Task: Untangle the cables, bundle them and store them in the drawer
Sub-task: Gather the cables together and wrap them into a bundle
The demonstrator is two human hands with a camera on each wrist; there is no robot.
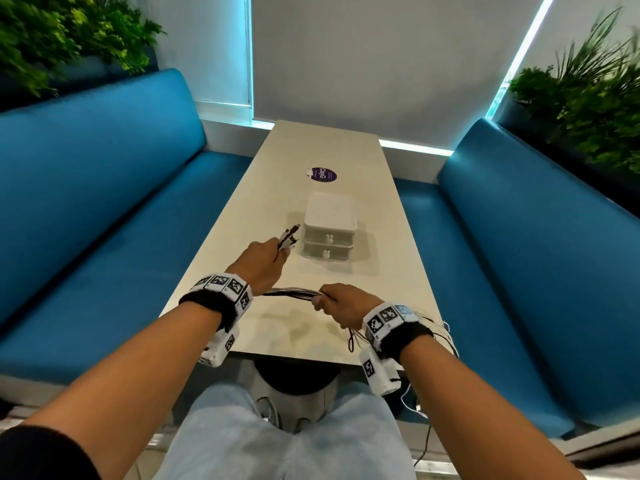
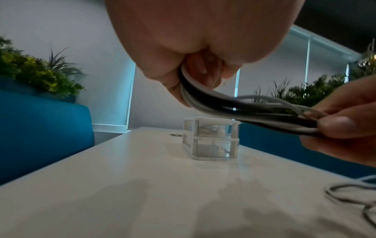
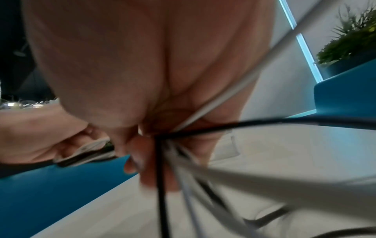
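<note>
A bundle of black and white cables [image 1: 292, 293] stretches between both hands above the near end of the table. My left hand [image 1: 265, 261] grips one end, with the plugs [image 1: 290, 234] sticking out past its fingers toward the drawer unit. In the left wrist view the cables [image 2: 234, 109] run from my left fist to my right hand [image 2: 341, 127]. My right hand [image 1: 341, 301] grips the bundle further along; loose strands [image 3: 203, 177] hang from it. A small white two-drawer unit [image 1: 329, 233] stands mid-table, both drawers shut, with something pale showing inside [image 2: 211, 130].
The beige table [image 1: 398, 271] runs away from me between two blue benches [image 1: 104, 220]. A purple round sticker [image 1: 322, 174] lies beyond the drawers. Loose cable loops [image 2: 350, 193] lie on the table at the right. Plants stand behind both benches.
</note>
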